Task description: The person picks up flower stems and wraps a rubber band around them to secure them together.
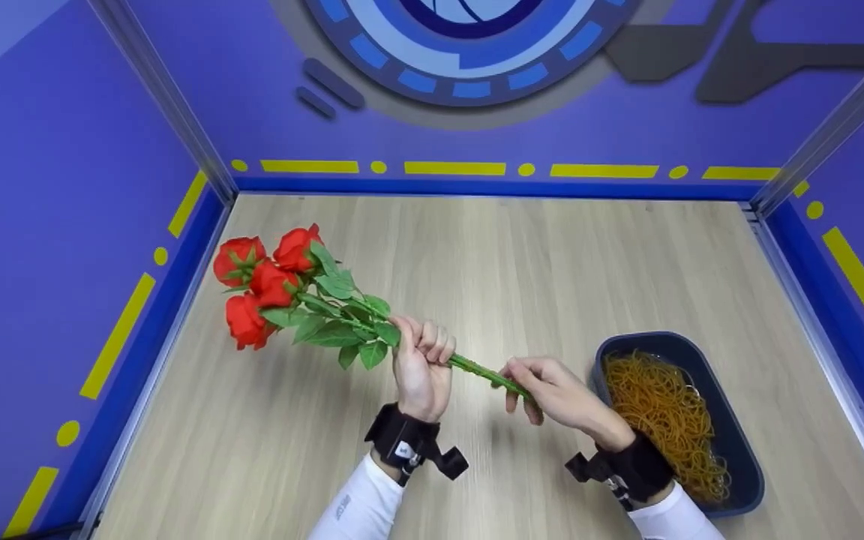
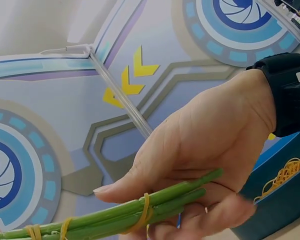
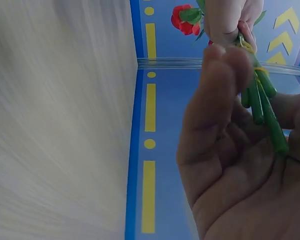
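Note:
A bunch of red roses (image 1: 274, 283) with green leaves (image 1: 334, 334) lies slantwise in the air above the table, blooms to the left. My left hand (image 1: 423, 367) grips the stems just below the leaves. Near the cut ends, my right hand (image 1: 558, 394) has its thumb and fingers around the stems (image 2: 175, 197). Yellow rubber bands (image 2: 65, 229) circle the stems in the left wrist view, one of them close to the right hand's fingers. In the right wrist view, several stem ends (image 3: 277, 135) point toward the right palm.
A dark blue tub (image 1: 748, 469) holding a heap of yellow-brown rubber bands (image 1: 661, 420) stands on the table at the right, beside my right wrist. Blue panels with yellow marks (image 1: 454, 169) wall in the wood-look table (image 1: 552, 270) at the back and sides.

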`<state>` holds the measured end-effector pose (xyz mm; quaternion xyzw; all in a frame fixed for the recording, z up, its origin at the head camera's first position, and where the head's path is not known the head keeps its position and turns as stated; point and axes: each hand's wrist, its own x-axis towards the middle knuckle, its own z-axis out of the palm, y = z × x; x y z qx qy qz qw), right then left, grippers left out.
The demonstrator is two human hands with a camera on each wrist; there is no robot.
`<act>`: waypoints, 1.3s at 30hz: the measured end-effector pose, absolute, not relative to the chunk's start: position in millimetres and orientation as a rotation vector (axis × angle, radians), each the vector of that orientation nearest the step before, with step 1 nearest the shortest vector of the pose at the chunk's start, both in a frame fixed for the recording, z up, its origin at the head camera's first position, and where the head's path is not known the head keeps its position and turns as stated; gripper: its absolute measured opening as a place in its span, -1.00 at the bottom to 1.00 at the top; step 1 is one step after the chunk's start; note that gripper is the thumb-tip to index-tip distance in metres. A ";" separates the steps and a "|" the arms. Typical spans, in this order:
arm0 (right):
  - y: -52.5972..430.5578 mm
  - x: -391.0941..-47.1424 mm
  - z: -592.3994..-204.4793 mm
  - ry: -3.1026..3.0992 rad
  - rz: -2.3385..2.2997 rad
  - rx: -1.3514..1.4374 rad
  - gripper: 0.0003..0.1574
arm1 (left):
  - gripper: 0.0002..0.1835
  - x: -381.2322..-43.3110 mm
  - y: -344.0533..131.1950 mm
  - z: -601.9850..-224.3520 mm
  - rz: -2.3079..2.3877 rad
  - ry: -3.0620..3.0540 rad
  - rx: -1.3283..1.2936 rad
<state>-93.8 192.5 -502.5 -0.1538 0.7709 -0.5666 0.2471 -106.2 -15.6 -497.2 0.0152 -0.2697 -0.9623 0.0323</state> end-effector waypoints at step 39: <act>163.8 -56.2 -542.9 2.330 -1.732 -0.243 -0.51 | -0.59 -105.2 -35.5 -530.8 -2.667 -1.615 0.123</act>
